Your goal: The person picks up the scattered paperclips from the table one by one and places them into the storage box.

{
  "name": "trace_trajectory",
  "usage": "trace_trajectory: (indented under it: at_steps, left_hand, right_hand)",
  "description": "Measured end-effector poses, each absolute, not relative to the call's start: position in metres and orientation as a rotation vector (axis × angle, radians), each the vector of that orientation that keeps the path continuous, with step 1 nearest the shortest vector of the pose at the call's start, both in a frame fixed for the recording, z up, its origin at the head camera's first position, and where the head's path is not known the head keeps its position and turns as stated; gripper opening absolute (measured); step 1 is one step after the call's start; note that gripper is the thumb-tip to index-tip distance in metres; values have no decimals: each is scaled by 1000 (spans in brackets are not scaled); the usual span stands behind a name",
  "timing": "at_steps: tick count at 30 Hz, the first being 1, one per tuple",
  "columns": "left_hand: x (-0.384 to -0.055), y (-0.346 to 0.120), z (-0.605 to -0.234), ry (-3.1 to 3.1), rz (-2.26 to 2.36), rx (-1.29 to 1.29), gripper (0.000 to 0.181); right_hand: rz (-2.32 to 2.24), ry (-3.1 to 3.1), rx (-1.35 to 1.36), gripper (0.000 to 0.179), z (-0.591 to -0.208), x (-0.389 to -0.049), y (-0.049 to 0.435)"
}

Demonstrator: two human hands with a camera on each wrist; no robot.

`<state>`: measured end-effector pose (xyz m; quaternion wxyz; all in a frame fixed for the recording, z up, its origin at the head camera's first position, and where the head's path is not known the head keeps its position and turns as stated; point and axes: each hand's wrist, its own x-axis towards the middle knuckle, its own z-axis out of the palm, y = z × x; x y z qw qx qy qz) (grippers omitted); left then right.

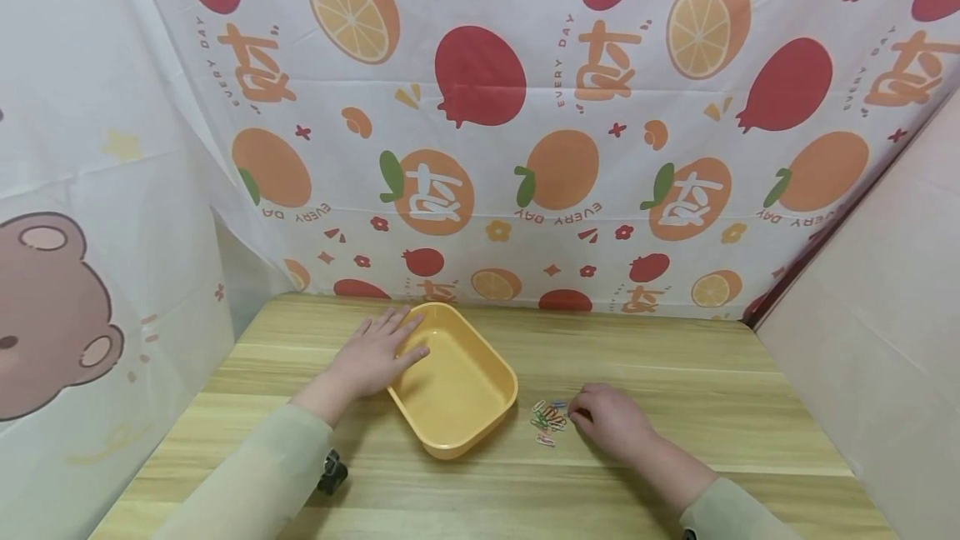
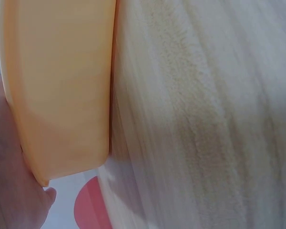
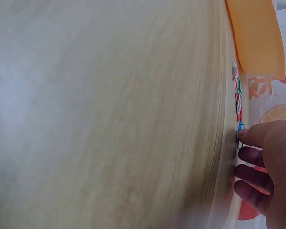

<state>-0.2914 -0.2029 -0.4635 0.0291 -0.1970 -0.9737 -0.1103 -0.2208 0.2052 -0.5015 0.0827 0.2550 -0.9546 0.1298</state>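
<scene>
A yellow rectangular plastic basin [image 1: 457, 373] sits on the wooden table, its side wall [image 2: 66, 95] filling much of the left wrist view. My left hand [image 1: 375, 354] rests on the basin's left rim with fingers spread and fairly straight, the thumb reaching over the inside. To the right of the basin lies a small pile of coloured paper clips [image 1: 549, 421]. Beside that pile is my right hand [image 1: 611, 422], its fingers bent. In the right wrist view, thumb and forefinger pinch a paper clip [image 3: 240, 145] at the pile's near end, close to the tabletop.
The wood-grain table [image 1: 637, 490] runs back to a fruit-printed cloth [image 1: 480, 190]. A bear-printed cloth [image 1: 52, 315] hangs on the left and a pale sheet [image 1: 877, 315] on the right. A small black object [image 1: 332, 472] shows at the left sleeve.
</scene>
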Motion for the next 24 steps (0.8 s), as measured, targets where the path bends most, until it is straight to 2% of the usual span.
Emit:
trace_trajectory:
  at_steps: [12,24]
  left_hand:
    - [-295,-204,-467,-3005,-340,-603,74]
    - [-292,-203,-463,-2977,-374,-608,74]
  right_hand:
    - [435,-2877,675,5,-501,-222,207]
    - [602,-2879,600,6,-484,-225,205]
